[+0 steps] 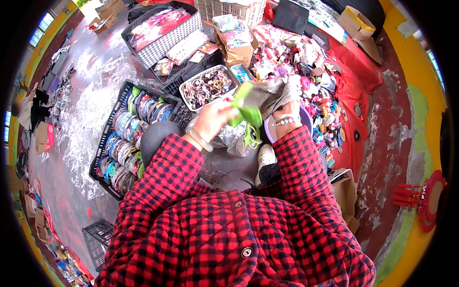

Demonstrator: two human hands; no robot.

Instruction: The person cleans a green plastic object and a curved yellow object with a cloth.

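Left hand point(213, 119) grips a bright green plastic toy point(248, 112); right hand point(287, 103) clutches a grey cloth point(270, 93) against it. Black bangle crate point(103, 143) at nine o'clock, white trinket basket point(210, 86) at eleven.

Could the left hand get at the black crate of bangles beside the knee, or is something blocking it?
Probably yes. The black crate of bangles lies open-topped just left of the left hand, with nothing over it. But that hand is holding a green item, so it would likely have to let go of that first.
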